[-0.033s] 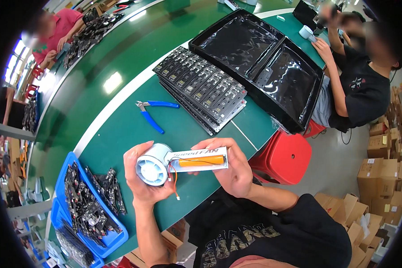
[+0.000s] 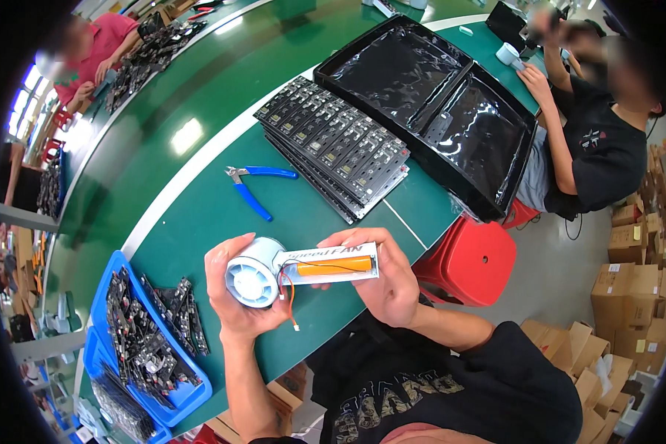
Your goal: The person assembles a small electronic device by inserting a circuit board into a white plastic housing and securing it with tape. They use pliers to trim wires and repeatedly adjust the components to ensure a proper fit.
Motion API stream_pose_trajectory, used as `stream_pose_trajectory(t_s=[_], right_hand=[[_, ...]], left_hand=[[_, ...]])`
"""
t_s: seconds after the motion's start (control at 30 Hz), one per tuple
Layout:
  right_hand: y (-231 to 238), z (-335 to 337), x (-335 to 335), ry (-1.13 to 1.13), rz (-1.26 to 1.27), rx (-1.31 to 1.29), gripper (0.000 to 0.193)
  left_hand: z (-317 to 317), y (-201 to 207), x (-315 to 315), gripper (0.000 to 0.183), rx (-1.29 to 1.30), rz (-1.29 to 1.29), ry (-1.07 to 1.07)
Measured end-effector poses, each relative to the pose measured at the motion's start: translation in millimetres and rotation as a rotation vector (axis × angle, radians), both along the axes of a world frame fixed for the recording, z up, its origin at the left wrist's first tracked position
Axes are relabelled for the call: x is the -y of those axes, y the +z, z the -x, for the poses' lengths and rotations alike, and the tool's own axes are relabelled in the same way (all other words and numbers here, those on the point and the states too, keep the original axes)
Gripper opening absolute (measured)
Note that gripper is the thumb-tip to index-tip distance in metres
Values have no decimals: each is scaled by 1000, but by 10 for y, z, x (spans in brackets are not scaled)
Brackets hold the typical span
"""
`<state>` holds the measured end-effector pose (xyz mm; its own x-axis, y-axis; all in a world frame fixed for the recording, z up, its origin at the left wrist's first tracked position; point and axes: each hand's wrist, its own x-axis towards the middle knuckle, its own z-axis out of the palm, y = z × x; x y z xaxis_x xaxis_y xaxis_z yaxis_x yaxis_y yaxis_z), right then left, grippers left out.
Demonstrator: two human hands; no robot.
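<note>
I hold a small pale blue handheld fan (image 2: 252,284) above the green table's near edge. My left hand (image 2: 246,320) is wrapped round its round head, whose vaned opening faces up toward me. The handle lies open toward the right, and an orange cylindrical battery (image 2: 334,266) shows inside it. My right hand (image 2: 389,293) grips the handle's far end, with fingers behind and beneath it. From the fan's neck a thin red-orange wire (image 2: 292,305) hangs down with a small white connector. Blue-handled side cutters (image 2: 271,173) lie spread on the table beyond my hands.
Stacked black circuit board panels (image 2: 333,140) stand beside a black plastic-lined tray (image 2: 392,74). Blue bins (image 2: 206,390) of small boards sit at left. At right are a red stool (image 2: 488,259), a co-worker (image 2: 599,148) and cartons (image 2: 616,292). Another person (image 2: 100,48) works far left.
</note>
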<state>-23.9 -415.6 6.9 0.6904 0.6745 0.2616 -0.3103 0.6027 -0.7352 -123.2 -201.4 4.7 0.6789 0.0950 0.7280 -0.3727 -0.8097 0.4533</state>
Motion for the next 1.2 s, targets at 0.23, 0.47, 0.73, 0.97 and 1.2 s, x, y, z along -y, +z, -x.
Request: stream_pose_trajectory(t_s=[0.23, 0.47, 0.73, 0.97, 1.2], right_hand=[[-15, -30, 29, 55, -4, -144, 44], [-53, -38, 21, 98, 0, -227, 45], [-8, -5, 14, 85, 17, -181, 47], [27, 51, 38, 93, -25, -124, 49], [95, 125, 11, 117, -65, -36, 50]], left_hand=[[-84, 27, 31, 94, 105, -32, 56], [-70, 93, 38, 94, 151, -51, 35], [-54, 27, 5, 95, 100, 4, 18], [-17, -122, 13, 108, -55, 303, -40], [-63, -28, 94, 117, -144, 697, -72]])
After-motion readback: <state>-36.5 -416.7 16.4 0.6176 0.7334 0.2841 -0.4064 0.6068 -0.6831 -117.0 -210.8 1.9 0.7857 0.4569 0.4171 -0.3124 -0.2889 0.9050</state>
